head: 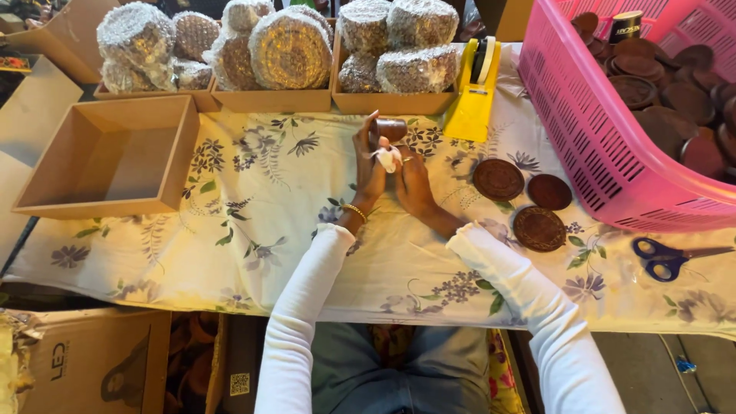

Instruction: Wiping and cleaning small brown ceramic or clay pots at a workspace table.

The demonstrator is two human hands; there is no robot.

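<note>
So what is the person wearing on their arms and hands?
Both arms are in long white sleeves that end near the wrists. The left hand has a thin gold bracelet at its wrist. The right hand is bare, with no glove.

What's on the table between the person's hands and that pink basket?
In the head view, three round dark brown discs lie on the flowered cloth between the right hand and the pink basket.
</note>
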